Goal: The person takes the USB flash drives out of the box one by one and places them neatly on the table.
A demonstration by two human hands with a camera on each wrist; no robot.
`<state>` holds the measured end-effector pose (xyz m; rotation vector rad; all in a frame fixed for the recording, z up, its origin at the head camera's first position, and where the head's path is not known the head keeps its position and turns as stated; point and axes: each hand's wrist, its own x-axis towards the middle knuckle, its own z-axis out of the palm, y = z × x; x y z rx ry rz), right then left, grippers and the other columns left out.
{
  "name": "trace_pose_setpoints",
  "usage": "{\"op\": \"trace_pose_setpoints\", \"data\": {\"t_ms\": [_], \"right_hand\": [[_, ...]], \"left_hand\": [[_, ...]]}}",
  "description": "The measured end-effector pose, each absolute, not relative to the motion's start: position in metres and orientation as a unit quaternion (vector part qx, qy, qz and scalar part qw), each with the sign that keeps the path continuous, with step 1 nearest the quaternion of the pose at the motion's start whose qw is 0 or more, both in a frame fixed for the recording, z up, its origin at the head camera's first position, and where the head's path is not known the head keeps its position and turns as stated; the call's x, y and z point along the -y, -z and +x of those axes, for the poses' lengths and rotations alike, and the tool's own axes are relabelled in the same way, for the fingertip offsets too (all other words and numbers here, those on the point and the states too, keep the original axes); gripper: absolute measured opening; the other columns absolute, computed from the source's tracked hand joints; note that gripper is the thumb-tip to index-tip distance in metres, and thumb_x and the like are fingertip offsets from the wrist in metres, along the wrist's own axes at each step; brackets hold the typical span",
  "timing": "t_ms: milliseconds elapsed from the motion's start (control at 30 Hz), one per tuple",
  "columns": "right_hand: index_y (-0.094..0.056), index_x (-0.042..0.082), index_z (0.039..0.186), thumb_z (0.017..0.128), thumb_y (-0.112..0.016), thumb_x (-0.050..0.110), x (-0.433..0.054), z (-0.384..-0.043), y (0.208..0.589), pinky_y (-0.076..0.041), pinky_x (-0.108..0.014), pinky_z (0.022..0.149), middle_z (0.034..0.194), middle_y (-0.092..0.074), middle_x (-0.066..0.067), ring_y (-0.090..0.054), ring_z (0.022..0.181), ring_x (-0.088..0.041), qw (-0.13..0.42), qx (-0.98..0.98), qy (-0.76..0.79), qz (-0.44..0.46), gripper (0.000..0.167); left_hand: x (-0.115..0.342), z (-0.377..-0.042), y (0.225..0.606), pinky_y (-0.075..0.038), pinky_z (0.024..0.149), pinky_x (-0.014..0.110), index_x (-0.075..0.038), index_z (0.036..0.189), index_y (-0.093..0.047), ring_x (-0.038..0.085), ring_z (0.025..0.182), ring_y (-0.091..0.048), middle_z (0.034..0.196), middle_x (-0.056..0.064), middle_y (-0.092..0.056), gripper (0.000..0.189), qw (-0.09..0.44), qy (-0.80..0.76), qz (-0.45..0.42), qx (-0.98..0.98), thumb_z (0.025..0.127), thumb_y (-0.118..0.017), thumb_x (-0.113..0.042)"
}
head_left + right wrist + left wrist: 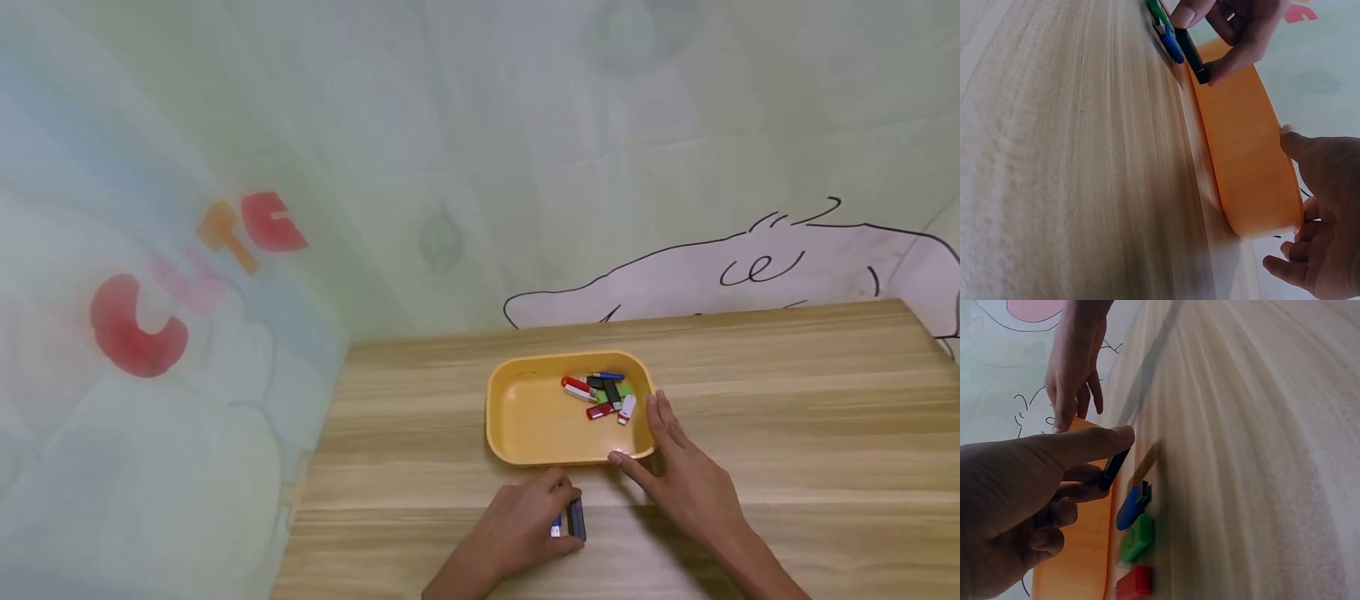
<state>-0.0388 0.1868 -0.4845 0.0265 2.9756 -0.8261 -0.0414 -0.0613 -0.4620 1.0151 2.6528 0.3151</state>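
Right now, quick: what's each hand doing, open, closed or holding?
Left hand: closed, pinching a black stick.
Right hand: open, touching the near right corner of the orange tray.

Item 1: left hand (pixel 525 521), just beside the near long side of the yellow tray (pixel 525 429). Bare; slender fingers, rounded fingertips, fine creases across the skin near the thumb's base. Left thumbnail (pixel 1184 16) short, smooth-edged.

Item 2: right hand (pixel 693 483), at the tray's right end. Bare; long, slim fingers tapering to the tips, right thumbnail (pixel 617 456) short.

Item 3: left forearm (pixel 457 575), on the near side of the tray, slim, uncovered as far as I can see.

Item 4: right forearm (pixel 757 558), nearward and right of the tray, likewise slim and uncovered.
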Motion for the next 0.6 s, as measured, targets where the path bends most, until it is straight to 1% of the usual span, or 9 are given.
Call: {"op": "trace_pose_setpoints", "data": {"t_ms": [333, 600], "right_hand": [[-0.017, 0.011, 0.17, 0.096, -0.055, 0.077, -0.1877, -0.0372, 0.4856, -0.057, -0.062, 0.089, 0.176, -0.019, -0.016, -0.053, 0.141, -0.048, 0.025, -0.963, 0.268, 0.01, 0.106], [-0.016, 0.012, 0.17, 0.096, -0.055, 0.078, -0.1869, -0.0377, 0.4844, -0.055, -0.063, 0.092, 0.176, -0.019, -0.016, -0.052, 0.142, -0.048, 0.025, -0.962, 0.273, 0.012, 0.107]], "left_hand": [[0.0575, -0.0392, 0.4673, -0.044, 0.062, 0.016, -0.018, 0.126, -0.075, -0.002, 0.081, -0.055, 0.115, -0.006, -0.065, 0.05, 0.142, -0.088, 0.35, -0.922, 0.088, -0.086, -0.048], [0.058, -0.0375, 0.4725, -0.044, 0.06, 0.017, -0.019, 0.125, -0.075, -0.001, 0.083, -0.059, 0.113, -0.007, -0.065, 0.051, 0.123, -0.073, 0.358, -0.923, 0.087, -0.086, -0.05]]}}
